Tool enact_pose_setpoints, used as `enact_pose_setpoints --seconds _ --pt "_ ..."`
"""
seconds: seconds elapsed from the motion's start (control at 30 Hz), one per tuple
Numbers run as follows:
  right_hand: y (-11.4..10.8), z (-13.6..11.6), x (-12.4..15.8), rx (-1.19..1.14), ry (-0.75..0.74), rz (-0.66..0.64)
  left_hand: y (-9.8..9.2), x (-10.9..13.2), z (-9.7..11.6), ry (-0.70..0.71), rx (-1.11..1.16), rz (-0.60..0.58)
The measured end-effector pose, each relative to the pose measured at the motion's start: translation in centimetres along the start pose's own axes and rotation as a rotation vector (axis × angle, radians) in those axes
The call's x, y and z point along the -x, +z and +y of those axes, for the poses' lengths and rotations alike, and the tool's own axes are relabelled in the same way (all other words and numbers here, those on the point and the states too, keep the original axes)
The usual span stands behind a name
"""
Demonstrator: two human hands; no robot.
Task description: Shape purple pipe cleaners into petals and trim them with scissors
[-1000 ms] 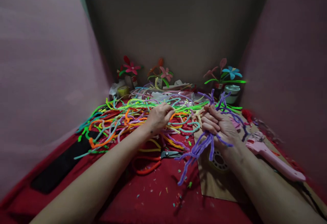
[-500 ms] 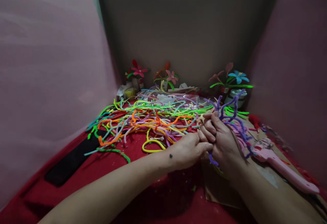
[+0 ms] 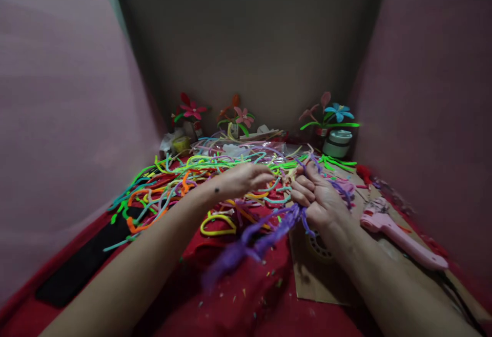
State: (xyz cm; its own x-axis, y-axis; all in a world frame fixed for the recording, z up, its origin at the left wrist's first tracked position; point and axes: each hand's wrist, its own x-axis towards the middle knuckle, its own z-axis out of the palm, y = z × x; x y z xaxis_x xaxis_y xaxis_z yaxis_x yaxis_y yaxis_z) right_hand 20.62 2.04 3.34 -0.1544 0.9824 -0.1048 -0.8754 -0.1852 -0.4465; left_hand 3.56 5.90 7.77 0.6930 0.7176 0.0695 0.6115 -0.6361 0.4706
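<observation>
"Largest?"
"One red-clothed desk (image 3: 238, 296), one multicoloured fuzzy-stem heap (image 3: 215, 162)."
"Next?"
"One purple fuzzy-stem bundle (image 3: 295, 214), centre right, right hand's (image 3: 319, 196) fingers clenched round it; left hand's (image 3: 246, 179) fingers half open, empty, partly hiding the heap."
"Then?"
"One pink plastic glue gun (image 3: 407, 245), right."

Two hands (image 3: 321, 198), three flower clusters (image 3: 244, 117), one glue gun (image 3: 403, 238), one jar (image 3: 337, 146)

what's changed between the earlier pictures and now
The left hand, against the right hand half a second ago, has drawn back left, apart from it. The lower ends of the purple stems, now blurred, reach farther left than at first. The right hand stays closed on the stems; the glue gun and blue flower look unmoved.
</observation>
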Motion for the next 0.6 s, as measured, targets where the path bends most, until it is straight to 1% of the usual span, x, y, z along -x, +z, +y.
enact_pose_setpoints --seconds 0.03,0.07,0.17,0.23,0.3,0.4,0.5,0.53,0.57,0.6 --pt "-0.2 0.3 -0.1 0.019 0.005 -0.011 -0.2 -1.2 -1.2 -0.099 -0.066 0.111" --pt "-0.4 0.5 -0.3 0.042 0.021 -0.030 -0.3 -2.5 -2.4 -0.140 -0.096 0.176" --pt "-0.9 1.4 -0.7 0.081 0.074 -0.060 0.4 -5.8 -5.1 -0.185 -0.113 0.276" --pt "-1.2 1.7 -0.9 0.082 0.080 -0.044 0.9 -7.1 -5.8 -0.203 -0.083 0.316" --pt "-1.4 1.8 -1.1 0.076 0.071 -0.033 1.2 -7.6 -5.6 -0.209 -0.017 0.323" --pt "-1.7 1.7 -1.4 0.060 0.048 -0.044 1.4 -6.7 -4.0 -0.198 0.140 0.274" --pt "-1.8 1.6 -1.6 0.053 0.005 -0.057 1.5 -4.4 -1.5 -0.168 0.306 0.183" --pt "-1.7 1.6 -1.6 0.049 -0.008 -0.056 1.6 -3.6 -0.7 -0.150 0.382 0.133" --pt "-1.6 1.6 -1.5 0.044 -0.019 -0.050 1.8 -2.6 0.0 -0.116 0.580 0.000" --pt "-1.5 1.6 -1.5 0.037 -0.030 -0.040 2.0 -1.7 0.7 -0.110 0.729 -0.100"
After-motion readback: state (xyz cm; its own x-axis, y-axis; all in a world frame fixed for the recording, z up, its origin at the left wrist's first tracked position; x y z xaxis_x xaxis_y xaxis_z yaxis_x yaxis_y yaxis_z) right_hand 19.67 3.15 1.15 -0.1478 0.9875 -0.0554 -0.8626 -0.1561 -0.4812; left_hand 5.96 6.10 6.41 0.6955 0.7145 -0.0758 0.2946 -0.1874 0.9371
